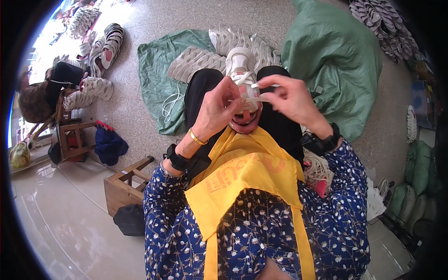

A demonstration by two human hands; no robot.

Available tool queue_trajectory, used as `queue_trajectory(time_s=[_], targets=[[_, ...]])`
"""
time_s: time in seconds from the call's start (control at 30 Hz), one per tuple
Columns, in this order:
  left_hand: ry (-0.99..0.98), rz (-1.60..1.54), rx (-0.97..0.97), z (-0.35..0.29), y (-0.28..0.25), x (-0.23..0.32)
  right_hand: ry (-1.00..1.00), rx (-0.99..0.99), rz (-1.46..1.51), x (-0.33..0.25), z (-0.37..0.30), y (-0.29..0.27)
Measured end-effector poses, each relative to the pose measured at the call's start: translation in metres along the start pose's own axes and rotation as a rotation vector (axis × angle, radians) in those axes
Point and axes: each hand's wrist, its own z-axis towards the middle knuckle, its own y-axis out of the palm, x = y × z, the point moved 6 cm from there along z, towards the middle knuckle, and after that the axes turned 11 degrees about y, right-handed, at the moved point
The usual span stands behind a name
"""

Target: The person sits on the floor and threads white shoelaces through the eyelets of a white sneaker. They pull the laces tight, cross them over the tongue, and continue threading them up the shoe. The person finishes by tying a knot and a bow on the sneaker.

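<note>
A white and pink sneaker (pixel 241 59) is held upright between my knees, its toe pointing away from me and its pink-lined opening toward me. White shoelace crosses the front of it. A length of shoelace (pixel 255 99) stretches between my two hands over the tongue. My left hand (pixel 215 108) pinches it at the left side, thumb and forefinger together. On the right, my right hand (pixel 293 100) is closed on the same lace, with the fingers curled and the thumb against them. The exact pinch points are partly hidden by the fingers.
Rows of white shoes (pixel 198 64) lie on a green sheet (pixel 156 70) beyond my knees. A large green sack (pixel 331 60) stands at the right. White laces (pixel 317 170) are bundled by my right hip. A wooden stool (pixel 119 189) is at the left.
</note>
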Motion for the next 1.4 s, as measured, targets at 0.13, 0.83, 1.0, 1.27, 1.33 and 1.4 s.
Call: queue_trajectory(time_s=[0.13, 0.83, 1.0, 1.27, 1.33, 1.4], targets=[[0.004, 0.018, -0.006, 0.0, -0.001, 0.003, -0.134, -0.189, 0.274, 0.004, 0.017, 0.044], [0.19, 0.365, 0.152, 0.002, -0.011, -0.003, -0.23, 0.356, -0.364, -0.007, 0.017, 0.029], [0.203, 0.37, 0.151, 0.003, -0.01, -0.005, -0.205, 0.369, -0.342, -0.005, 0.018, 0.03], [0.224, 0.369, 0.151, 0.004, -0.009, -0.01, -0.192, 0.373, -0.345, -0.006, 0.019, 0.032], [0.22, 0.382, 0.149, 0.004, -0.009, -0.01, -0.196, 0.358, -0.33, -0.005, 0.019, 0.032], [0.219, 0.391, 0.147, 0.004, -0.009, -0.011, -0.2, 0.341, -0.307, -0.004, 0.019, 0.033]])
